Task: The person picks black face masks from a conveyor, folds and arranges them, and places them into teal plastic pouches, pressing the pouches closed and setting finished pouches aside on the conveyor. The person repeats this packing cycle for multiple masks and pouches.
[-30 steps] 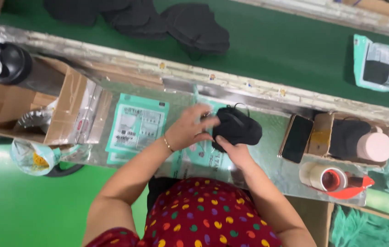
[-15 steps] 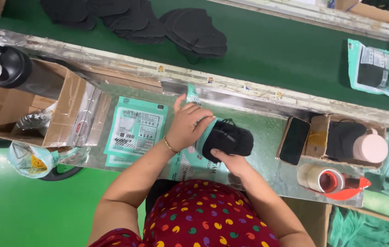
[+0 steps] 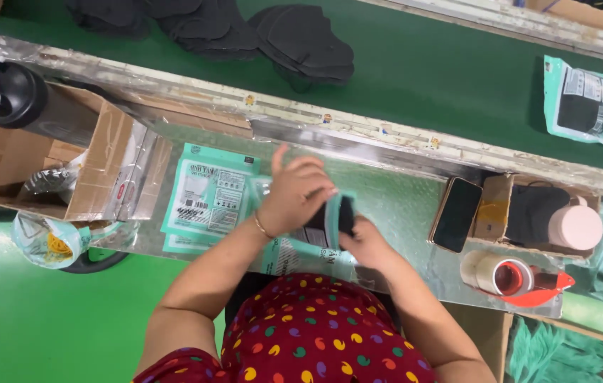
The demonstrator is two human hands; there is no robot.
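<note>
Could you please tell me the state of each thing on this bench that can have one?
left hand: holding the teal pouch open
right hand: pushing black masks in
teal pouch: open, partly filled
cardboard box: open
black bottle: cap flipped open
phone: screen dark

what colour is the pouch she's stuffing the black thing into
Teal-green edged with a clear front, seen in the head view: the pouch is held between the left hand and right hand.

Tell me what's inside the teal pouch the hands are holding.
A black item sits partly inside the teal pouch, held by left hand and right hand; how deep is hidden.
</note>
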